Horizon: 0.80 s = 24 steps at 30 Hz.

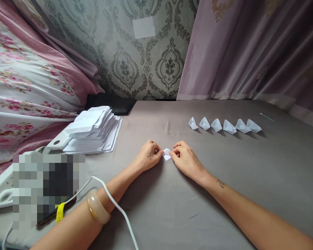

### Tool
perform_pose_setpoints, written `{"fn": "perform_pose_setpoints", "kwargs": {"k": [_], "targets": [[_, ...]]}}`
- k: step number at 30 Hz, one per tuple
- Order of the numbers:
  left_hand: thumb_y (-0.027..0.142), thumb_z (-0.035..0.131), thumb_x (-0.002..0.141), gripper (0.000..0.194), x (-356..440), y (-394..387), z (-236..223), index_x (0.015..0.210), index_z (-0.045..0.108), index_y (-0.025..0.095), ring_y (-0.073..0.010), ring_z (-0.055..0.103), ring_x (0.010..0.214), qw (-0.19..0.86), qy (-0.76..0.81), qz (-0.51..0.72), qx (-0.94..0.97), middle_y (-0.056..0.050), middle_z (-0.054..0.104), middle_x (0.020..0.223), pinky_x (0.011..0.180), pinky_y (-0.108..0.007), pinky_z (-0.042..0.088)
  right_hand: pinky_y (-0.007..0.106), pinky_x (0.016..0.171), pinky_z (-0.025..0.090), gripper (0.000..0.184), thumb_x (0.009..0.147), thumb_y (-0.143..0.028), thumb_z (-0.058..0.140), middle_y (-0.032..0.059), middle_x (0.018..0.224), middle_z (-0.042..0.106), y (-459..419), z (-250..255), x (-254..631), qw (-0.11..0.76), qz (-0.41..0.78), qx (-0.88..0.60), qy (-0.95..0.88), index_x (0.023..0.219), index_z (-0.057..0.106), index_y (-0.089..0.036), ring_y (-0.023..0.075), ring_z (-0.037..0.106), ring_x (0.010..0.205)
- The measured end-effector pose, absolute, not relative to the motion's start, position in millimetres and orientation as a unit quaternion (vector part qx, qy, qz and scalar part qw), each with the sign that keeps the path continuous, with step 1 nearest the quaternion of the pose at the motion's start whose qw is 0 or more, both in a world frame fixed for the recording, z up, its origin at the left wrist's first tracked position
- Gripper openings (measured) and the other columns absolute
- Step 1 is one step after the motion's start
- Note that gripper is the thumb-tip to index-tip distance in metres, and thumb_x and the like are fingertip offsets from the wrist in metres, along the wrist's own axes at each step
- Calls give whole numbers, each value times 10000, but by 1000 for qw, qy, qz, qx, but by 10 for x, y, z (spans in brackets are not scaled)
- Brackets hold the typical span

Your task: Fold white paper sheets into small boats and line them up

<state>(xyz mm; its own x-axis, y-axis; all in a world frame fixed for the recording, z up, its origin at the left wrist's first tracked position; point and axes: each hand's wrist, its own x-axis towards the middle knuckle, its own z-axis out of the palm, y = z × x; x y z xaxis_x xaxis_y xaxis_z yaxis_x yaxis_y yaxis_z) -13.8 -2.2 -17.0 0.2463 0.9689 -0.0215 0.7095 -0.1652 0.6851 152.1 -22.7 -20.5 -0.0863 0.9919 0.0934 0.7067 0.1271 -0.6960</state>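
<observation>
Nearest the camera, a white cable [120,211] crosses the left forearm beside a pale bangle [97,210]. Both hands pinch a small folded paper [167,154] at mid-table: left hand [148,157] and right hand [184,160] closed on its edges. Six folded paper boats [224,125] line the far right; a paper stack [94,130] sits far left. No writing is legible; the blurred patch at near left perhaps hides a phone.

Damask wallpaper [146,66], mauve curtain [250,52], grey table [172,208]
</observation>
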Motion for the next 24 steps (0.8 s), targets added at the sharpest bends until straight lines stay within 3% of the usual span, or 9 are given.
{"fn": "perform_pose_setpoints", "kwargs": {"k": [14,24], "targets": [[285,561,746,148,-96,-4,-159,712,617,152,-160,522,778,314,606,204,702,-52,542,891,704,-281,413,263,681,401,266,796,-271,557,27,871,564,-192,-173,1545,269,262,-615,-694,547,527,-180,106,524,649],[245,545,780,136,-97,-21,-173,861,624,170,-130,500,722,330,591,212,705,-42,486,932,748,-292,427,265,707,418,132,805,-315,586,36,878,553,-156,-256,1606,262,232,-618,-704,776,596,-187,128,536,693]]}}
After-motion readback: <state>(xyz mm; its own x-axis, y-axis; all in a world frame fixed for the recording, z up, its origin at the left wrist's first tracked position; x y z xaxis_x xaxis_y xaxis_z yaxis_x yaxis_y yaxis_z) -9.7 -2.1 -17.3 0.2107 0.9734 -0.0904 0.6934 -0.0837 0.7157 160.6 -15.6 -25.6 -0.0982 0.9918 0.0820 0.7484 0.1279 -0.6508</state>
